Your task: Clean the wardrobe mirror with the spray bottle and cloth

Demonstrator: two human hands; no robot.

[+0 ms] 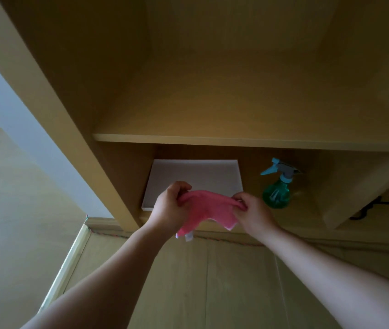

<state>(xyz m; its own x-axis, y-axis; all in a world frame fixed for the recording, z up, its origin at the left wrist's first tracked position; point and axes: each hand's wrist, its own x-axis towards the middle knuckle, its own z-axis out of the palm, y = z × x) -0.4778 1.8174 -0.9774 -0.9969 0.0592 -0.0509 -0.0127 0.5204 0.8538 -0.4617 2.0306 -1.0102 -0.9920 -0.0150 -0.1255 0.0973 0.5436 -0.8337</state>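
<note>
Both hands grip the cloth (204, 210), which is stretched between them in front of the lower compartment of the wardrobe (108, 176). The left hand (171, 206) has its fingers curled over the cloth's left end. The right hand (254, 212) pinches the right end between thumb and fingertips (the fingertips themselves are buried in the folds). The pink cloth sags in the middle, and a small white tag hangs at its lower edge.

The bottle (276, 192) stands upright on the compartment floor, just right of the right hand and not touching it; it is green, with a blue trigger head that points left. Behind the cloth lies a pale flat panel (193, 173), its near edge hidden by the hands and cloth; whether it is a mirror cannot be told. A shelf (236, 140) runs above. A dark cable (383, 205) at the far right is cut off by the frame.
</note>
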